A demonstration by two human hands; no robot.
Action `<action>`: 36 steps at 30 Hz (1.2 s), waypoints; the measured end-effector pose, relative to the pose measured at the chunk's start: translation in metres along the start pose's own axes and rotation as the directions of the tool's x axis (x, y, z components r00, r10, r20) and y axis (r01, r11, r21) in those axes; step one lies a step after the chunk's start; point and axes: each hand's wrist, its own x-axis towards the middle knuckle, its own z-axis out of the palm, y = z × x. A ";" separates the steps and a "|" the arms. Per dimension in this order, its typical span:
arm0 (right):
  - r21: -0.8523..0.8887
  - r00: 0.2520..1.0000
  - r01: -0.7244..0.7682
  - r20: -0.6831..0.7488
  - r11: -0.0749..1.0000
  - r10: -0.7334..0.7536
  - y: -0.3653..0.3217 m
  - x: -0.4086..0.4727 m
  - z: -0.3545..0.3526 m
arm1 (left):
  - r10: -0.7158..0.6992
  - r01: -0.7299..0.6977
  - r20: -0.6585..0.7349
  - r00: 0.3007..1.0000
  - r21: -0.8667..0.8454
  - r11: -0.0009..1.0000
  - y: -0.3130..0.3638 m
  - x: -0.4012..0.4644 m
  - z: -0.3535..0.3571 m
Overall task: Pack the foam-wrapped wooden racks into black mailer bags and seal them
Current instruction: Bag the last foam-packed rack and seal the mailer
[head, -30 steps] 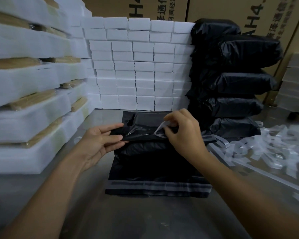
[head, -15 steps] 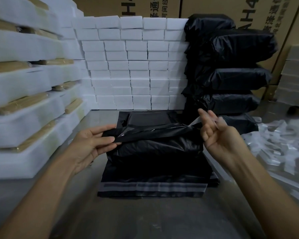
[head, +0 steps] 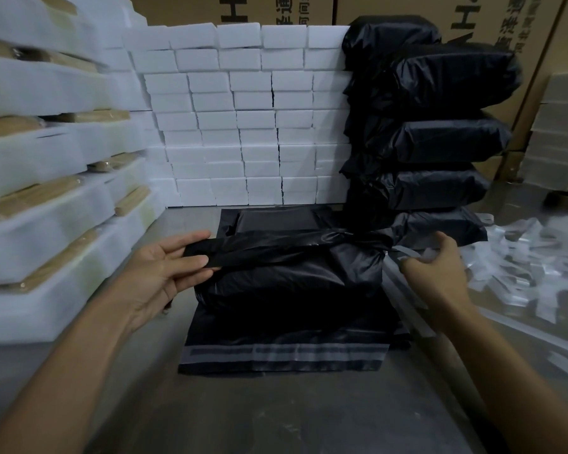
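Note:
A filled black mailer bag (head: 292, 276) lies on a stack of flat empty mailer bags (head: 282, 352) in the middle of the table. Its flap (head: 276, 245) stands up along the far edge. My left hand (head: 168, 273) holds the flap's left end between thumb and fingers. My right hand (head: 433, 273) sits at the bag's right end and pinches a clear release strip (head: 407, 253) peeled off the flap. Foam-wrapped wooden racks (head: 46, 204) are piled at the left.
White foam blocks (head: 250, 126) form a wall at the back. Sealed black bags (head: 433, 136) are stacked at the back right. Loose clear strips (head: 522, 273) litter the table at the right. Cardboard boxes (head: 276, 8) stand behind.
My right hand has pulled the clear strip along the flap from the middle to beyond the bag's right end. My left hand has kept hold of the flap's left end.

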 end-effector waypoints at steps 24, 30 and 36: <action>0.469 0.825 -0.083 0.527 0.879 -0.203 -0.007 -0.029 0.031 | -0.130 0.098 0.170 0.977 0.184 0.978 -0.032 -0.006 0.006; 0.444 0.825 -0.055 0.525 0.894 -0.210 -0.007 -0.025 0.035 | 0.094 -0.065 -0.126 0.988 0.217 0.974 -0.034 0.002 0.023; 0.390 0.842 0.071 0.471 0.918 -0.265 -0.008 -0.020 0.027 | 0.155 -0.112 -0.104 0.982 0.338 0.934 -0.030 0.006 0.018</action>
